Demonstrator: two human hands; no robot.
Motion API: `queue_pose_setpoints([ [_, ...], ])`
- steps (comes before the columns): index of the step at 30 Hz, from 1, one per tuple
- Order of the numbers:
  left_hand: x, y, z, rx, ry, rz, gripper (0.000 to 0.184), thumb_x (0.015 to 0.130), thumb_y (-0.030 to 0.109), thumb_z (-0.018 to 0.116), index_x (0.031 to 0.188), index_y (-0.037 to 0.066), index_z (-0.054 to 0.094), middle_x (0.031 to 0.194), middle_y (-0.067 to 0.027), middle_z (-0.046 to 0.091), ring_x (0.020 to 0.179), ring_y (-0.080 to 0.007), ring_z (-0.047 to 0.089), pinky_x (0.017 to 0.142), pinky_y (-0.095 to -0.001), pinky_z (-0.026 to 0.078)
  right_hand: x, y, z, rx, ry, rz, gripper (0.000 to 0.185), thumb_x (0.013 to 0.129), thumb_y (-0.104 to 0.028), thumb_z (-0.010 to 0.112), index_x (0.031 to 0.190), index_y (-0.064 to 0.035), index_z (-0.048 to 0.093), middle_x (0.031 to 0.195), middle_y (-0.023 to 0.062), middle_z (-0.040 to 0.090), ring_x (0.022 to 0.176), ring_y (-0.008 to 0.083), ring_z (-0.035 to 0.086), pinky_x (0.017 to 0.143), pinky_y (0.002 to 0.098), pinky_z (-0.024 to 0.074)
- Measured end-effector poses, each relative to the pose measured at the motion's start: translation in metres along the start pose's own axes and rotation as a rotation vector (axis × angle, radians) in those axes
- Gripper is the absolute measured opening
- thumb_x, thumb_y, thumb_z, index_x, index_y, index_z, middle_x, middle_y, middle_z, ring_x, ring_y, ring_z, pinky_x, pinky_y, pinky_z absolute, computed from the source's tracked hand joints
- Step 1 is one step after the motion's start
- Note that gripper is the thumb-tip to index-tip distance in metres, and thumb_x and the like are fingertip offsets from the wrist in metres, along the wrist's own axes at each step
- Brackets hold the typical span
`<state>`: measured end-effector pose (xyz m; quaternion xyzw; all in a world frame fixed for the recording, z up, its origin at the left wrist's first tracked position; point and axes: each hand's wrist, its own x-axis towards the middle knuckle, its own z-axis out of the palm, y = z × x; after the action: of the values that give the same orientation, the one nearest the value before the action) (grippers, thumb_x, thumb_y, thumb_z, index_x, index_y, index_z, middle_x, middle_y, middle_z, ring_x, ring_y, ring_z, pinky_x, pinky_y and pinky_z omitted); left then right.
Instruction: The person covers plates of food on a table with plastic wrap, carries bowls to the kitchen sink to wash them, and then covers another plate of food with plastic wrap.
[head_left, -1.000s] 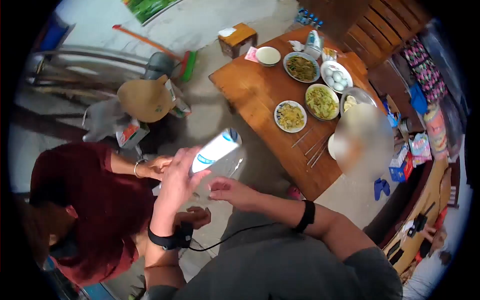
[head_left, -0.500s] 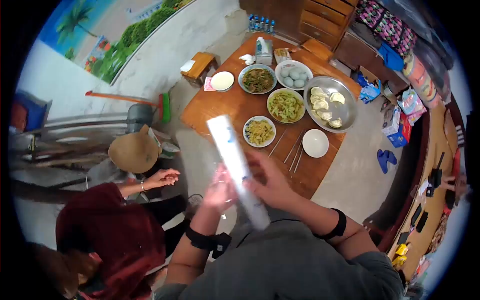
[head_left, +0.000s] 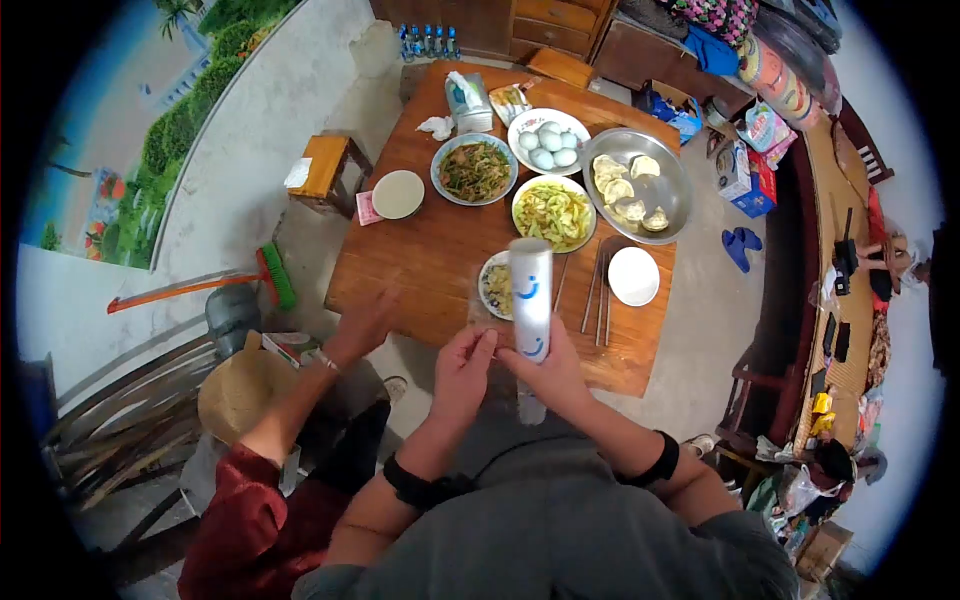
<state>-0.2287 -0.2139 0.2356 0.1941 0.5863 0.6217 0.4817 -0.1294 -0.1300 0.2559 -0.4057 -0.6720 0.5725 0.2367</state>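
My right hand (head_left: pixel 552 372) is wrapped round a long white cylindrical pack (head_left: pixel 531 290) with blue curved marks. It stands nearly upright before me, with a see-through plastic end (head_left: pixel 531 408) below. Beside it my left hand (head_left: pixel 464 372) is closed in a pinch, thumb against fingers, at what looks like faint clear plastic film. Behind the pack, a small plate of food (head_left: pixel 494 287) is partly hidden. Metal chopsticks (head_left: pixel 603 300) and a white bowl (head_left: pixel 633 277) lie to the right of it.
The wooden table (head_left: pixel 420 270) bears a green vegetable dish (head_left: pixel 553 213), a meat dish (head_left: pixel 474 170), pale eggs (head_left: pixel 548 144), a steel basin (head_left: pixel 672 212) with dumplings, and a pale bowl (head_left: pixel 398 194). At left, another person's hand (head_left: pixel 367 325) reaches toward the table edge. A stool (head_left: pixel 325 172) stands beyond.
The pack has swung from a slant to nearly upright and moved right. My left hand has gone from against the pack to a pinch beside it. The other person's arm has reached forward.
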Motion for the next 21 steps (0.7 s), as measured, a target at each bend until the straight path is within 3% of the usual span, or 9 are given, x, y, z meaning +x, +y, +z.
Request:
queue_pose_setpoints([
  [3,0.014,0.018,-0.024,-0.019,0.086,-0.021,0.018,0.093,0.016,0.045,0.092,0.000,0.055,0.064,0.0025,0.046,0.059,-0.0041,0.042,0.056,-0.0208,0.038,-0.003,0.008,0.014,0.363,-0.147,0.465,0.039,0.073,-0.010,0.068,0.105,-0.0032,0.047,0.091,0.0039,0.056,0.080,0.0140,0.056,0.070,0.0292,0.0470],
  [6,0.021,0.003,-0.032,0.133,0.056,0.022,0.019,0.092,0.016,0.044,0.092,0.001,0.055,0.065,0.0013,0.049,0.056,-0.0052,0.043,0.052,-0.0218,0.037,-0.014,0.016,0.010,0.764,-0.131,0.505,0.037,0.074,-0.011,0.067,0.104,-0.0033,0.047,0.094,0.0058,0.055,0.084,0.0155,0.056,0.074,0.0298,0.0468],
  [7,0.024,0.000,-0.033,0.127,0.044,0.021,0.019,0.092,0.016,0.044,0.092,0.001,0.055,0.065,0.0013,0.049,0.056,-0.0052,0.043,0.052,-0.0218,0.037,-0.014,0.023,0.002,0.812,-0.239,0.456,0.032,0.075,-0.011,0.064,0.102,-0.0037,0.048,0.096,0.0078,0.056,0.087,0.0185,0.056,0.079,0.0334,0.0471],
  [10,0.029,-0.006,-0.036,0.243,0.001,0.080,0.019,0.093,0.016,0.042,0.095,0.001,0.055,0.061,0.0047,0.043,0.053,-0.0036,0.039,0.048,-0.0194,0.033,-0.013,0.036,-0.009,0.842,-0.287,0.459,0.031,0.075,-0.011,0.062,0.102,-0.0037,0.048,0.096,0.0094,0.056,0.089,0.0201,0.056,0.079,0.0361,0.0477],
  [12,0.027,-0.003,-0.035,0.406,-0.036,0.257,0.019,0.092,0.014,0.042,0.096,0.000,0.055,0.060,0.0036,0.045,0.052,-0.0031,0.039,0.047,-0.0188,0.032,-0.009,0.040,-0.013,0.848,-0.302,0.458,0.031,0.076,-0.010,0.062,0.103,-0.0041,0.048,0.097,0.0101,0.056,0.088,0.0204,0.056,0.078,0.0373,0.0484],
  [15,0.022,0.000,-0.031,0.466,-0.105,0.438,0.019,0.091,0.012,0.041,0.096,-0.001,0.055,0.062,0.0022,0.047,0.054,-0.0023,0.040,0.048,-0.0180,0.032,-0.008,0.045,-0.009,0.934,-0.149,0.517,0.033,0.075,-0.010,0.062,0.103,-0.0041,0.047,0.092,0.0100,0.056,0.084,0.0203,0.058,0.074,0.0360,0.0490],
  [16,0.019,0.003,-0.029,0.469,-0.110,0.430,0.019,0.091,0.012,0.041,0.096,-0.001,0.055,0.062,0.0022,0.047,0.054,-0.0023,0.040,0.048,-0.0180,0.032,-0.008,0.054,-0.006,0.841,-0.169,0.487,0.034,0.075,-0.010,0.062,0.103,-0.0036,0.046,0.089,0.0099,0.057,0.082,0.0207,0.058,0.073,0.0354,0.0487],
  [18,0.012,0.008,-0.023,0.351,-0.224,0.177,0.018,0.091,0.010,0.040,0.096,0.000,0.054,0.060,0.0031,0.044,0.054,-0.0022,0.038,0.047,-0.0185,0.031,-0.010,0.066,-0.007,0.751,-0.185,0.464,0.034,0.074,-0.009,0.062,0.103,-0.0032,0.045,0.086,0.0098,0.057,0.079,0.0210,0.059,0.071,0.0349,0.0485],
  [21,0.011,0.000,-0.024,0.228,-0.137,0.013,0.017,0.091,0.009,0.039,0.095,0.000,0.053,0.059,0.0044,0.040,0.053,-0.0021,0.035,0.046,-0.0184,0.029,-0.013,0.071,-0.011,0.745,-0.192,0.474,0.034,0.072,-0.009,0.063,0.101,-0.0022,0.046,0.082,0.0090,0.058,0.076,0.0211,0.059,0.069,0.0341,0.0474],
])
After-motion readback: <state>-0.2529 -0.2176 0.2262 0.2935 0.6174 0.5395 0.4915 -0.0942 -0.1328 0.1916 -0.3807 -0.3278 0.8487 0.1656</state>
